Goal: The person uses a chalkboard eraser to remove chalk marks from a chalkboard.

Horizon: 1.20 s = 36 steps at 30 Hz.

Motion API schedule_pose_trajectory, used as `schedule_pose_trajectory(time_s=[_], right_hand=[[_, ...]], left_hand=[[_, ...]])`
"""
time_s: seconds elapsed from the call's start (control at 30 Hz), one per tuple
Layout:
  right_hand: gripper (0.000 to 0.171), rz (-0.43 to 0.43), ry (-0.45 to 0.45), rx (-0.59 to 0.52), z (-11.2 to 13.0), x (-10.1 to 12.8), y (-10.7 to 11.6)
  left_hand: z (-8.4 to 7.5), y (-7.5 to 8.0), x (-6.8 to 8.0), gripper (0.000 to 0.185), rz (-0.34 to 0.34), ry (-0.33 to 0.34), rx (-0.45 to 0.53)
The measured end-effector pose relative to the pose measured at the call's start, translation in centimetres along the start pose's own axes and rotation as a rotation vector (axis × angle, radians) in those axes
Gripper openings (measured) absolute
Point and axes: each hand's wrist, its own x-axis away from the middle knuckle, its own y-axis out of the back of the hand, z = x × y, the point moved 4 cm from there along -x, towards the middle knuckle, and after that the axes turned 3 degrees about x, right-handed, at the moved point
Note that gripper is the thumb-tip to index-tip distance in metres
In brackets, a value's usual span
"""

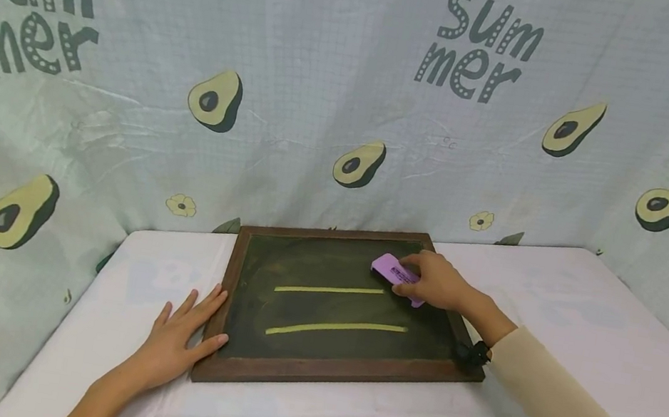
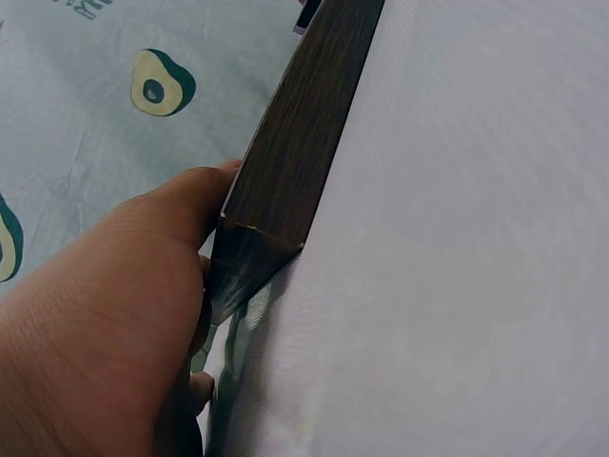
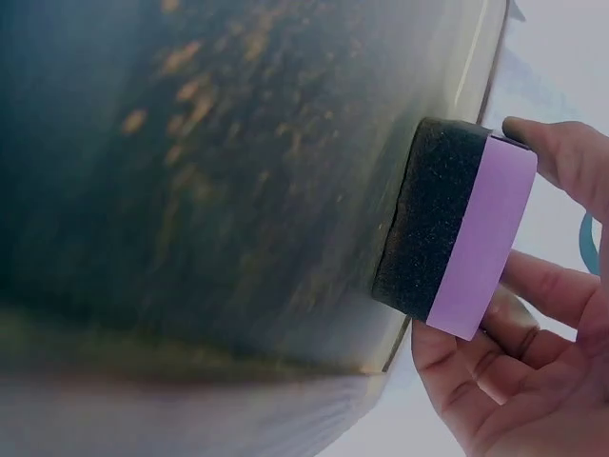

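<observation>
My right hand (image 1: 437, 281) grips the purple eraser (image 1: 393, 271) on the chalkboard (image 1: 325, 272), while my left hand (image 1: 178, 340), fingers relaxed, steadies its frame.

Soft, even light fills the head view, with only faint shadows under the chalkboard (image 1: 345, 311) frame and the sleeve (image 1: 571, 402). The backdrop cloth (image 1: 326, 92) bows at the edges (wide-lens distortion). Up close at the right wrist the board surface is smeared and blurred; the eraser (image 3: 452, 228) stays sharper. The left wrist view is dimmer, its hand (image 2: 105, 324) shaded.
</observation>
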Motion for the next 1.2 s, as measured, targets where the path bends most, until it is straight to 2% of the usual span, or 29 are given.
schedule_pose_trajectory(time_s=[0.2,0.37,0.6,0.8,1.2], right_hand=[[0.057,-0.006,0.005,-0.068,0.1,-0.6,-0.4],[0.059,0.001,0.011,-0.081,0.5,-1.2,-0.9],[0.057,0.010,0.024,-0.060,2.2,-2.0,-1.5],[0.058,0.048,0.027,-0.093,4.1,-3.0,-2.3],[0.056,0.057,0.090,0.006,7.4,-5.5,-4.0]], left_hand=[[0.2,0.2,-0.1,0.072,0.000,-0.014,0.000],[0.4,0.4,0.0,0.072,0.001,-0.011,0.007],[0.6,0.3,0.2,0.073,-0.002,0.000,0.017],[0.5,0.2,0.1,0.073,-0.003,-0.001,0.013],[0.1,0.1,0.0,0.073,0.002,-0.007,0.011]])
